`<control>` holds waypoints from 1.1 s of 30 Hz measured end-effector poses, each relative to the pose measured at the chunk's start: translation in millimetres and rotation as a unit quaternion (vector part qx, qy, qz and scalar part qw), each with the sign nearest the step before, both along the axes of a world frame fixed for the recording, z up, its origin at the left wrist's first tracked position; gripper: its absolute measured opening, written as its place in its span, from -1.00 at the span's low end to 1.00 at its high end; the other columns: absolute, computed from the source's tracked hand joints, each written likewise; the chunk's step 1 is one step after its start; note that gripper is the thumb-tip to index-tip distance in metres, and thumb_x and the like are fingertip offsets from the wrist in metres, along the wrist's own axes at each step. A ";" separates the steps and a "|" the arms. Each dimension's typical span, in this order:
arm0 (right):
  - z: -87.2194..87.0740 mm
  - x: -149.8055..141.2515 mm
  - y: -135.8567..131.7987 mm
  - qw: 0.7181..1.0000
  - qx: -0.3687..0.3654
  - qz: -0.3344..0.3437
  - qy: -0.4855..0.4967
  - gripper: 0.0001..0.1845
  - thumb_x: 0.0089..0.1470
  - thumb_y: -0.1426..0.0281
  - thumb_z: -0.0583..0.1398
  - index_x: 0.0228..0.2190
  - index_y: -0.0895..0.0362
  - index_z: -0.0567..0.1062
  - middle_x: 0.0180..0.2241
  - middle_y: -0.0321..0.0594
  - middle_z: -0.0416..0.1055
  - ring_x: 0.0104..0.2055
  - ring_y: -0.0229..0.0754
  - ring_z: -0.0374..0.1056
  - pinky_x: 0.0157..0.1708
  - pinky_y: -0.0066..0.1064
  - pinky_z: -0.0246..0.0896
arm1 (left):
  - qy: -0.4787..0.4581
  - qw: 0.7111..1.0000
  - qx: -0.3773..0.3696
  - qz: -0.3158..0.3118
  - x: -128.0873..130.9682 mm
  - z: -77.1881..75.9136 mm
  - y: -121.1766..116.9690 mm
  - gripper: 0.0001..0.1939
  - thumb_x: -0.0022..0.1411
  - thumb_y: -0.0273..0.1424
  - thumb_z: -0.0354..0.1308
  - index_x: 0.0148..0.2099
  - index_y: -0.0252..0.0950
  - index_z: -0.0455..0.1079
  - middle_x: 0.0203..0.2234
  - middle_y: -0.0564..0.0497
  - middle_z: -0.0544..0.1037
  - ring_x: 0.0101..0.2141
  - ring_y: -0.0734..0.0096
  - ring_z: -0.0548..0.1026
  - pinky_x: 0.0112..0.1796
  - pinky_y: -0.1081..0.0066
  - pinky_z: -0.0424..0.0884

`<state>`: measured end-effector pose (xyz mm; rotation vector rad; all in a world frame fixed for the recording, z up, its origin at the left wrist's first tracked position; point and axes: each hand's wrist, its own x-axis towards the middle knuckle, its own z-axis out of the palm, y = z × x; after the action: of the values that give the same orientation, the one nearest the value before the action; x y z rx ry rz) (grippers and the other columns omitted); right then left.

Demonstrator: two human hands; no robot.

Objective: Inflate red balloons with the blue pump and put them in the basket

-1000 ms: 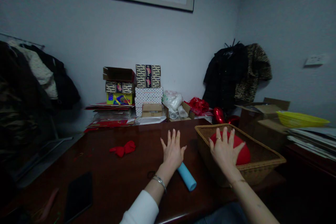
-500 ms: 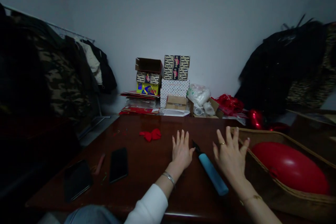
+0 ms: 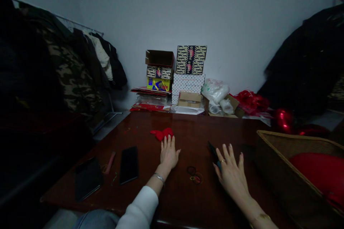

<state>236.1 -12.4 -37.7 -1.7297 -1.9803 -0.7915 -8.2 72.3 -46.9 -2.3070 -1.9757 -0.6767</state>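
My left hand point(image 3: 168, 156) reaches forward with its fingers stretched out, the tips at the near edge of a small red bundle point(image 3: 159, 135), perhaps soft fabric or limp balloons. Whether they touch it I cannot tell. Fingers apart, my right hand point(image 3: 231, 170) lies over a blue hand pump with a black nozzle point(image 3: 212, 148). Most of the pump's blue body is hidden under that hand. Between my hands, several hair ties or rubber bands point(image 3: 197, 178) lie on the dark wooden table point(image 3: 185, 207).
On the left are a black phone point(image 3: 129, 165), a dark tablet-like slab point(image 3: 88, 178) and a pinkish stick point(image 3: 110, 162). A woven basket point(image 3: 271, 171) with a red balloon point(image 3: 314, 168) stands at right. Stacked boxes point(image 3: 188, 86) and plastic bags point(image 3: 215, 90) line the far edge.
My left hand has moved left to the red bundle. My right hand has come over the pump, which covered the ties before. The view has shifted, and the basket sits farther right.
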 end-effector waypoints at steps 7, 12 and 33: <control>-23.1 16.0 1.7 1.000 -0.019 0.018 0.010 -0.43 0.12 0.27 -0.12 0.07 0.35 0.22 0.23 0.13 -0.10 0.28 0.09 -0.38 0.13 0.15 -0.36 | 0.015 0.998 -0.023 0.059 -56.3 -15.7 46.4 -0.39 0.20 -0.33 -0.03 0.26 -0.39 0.01 0.25 -0.26 -0.02 0.23 0.02 -0.14 0.14 0.01 -0.17; -36.7 28.5 0.7 0.999 -0.034 0.004 0.021 -0.40 0.12 0.22 -0.15 0.05 0.33 0.24 0.21 0.11 -0.04 0.28 0.07 -0.36 0.12 0.17 -0.39 | 0.052 0.994 -0.017 0.098 -102.9 -16.2 84.4 -0.47 0.24 -0.42 -0.17 0.26 -0.34 0.02 0.25 -0.21 -0.03 0.24 0.08 -0.14 0.13 -0.07 -0.19; -57.1 45.0 -8.7 0.995 -0.095 -0.025 0.032 -0.28 0.03 0.30 -0.08 0.21 0.12 -0.19 0.19 0.02 0.03 0.11 0.06 0.17 0.12 0.22 -0.45 | 0.174 0.973 -0.096 0.116 -116.6 2.0 131.6 -0.62 0.19 -0.56 -0.22 -0.10 -0.31 0.37 -0.17 -0.19 0.49 -0.28 0.11 0.51 -0.01 -0.36 -0.32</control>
<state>281.2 -21.1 -94.8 -1.8932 -2.0318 -0.5715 -124.8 204.0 -45.0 -2.0569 -2.1610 -0.0586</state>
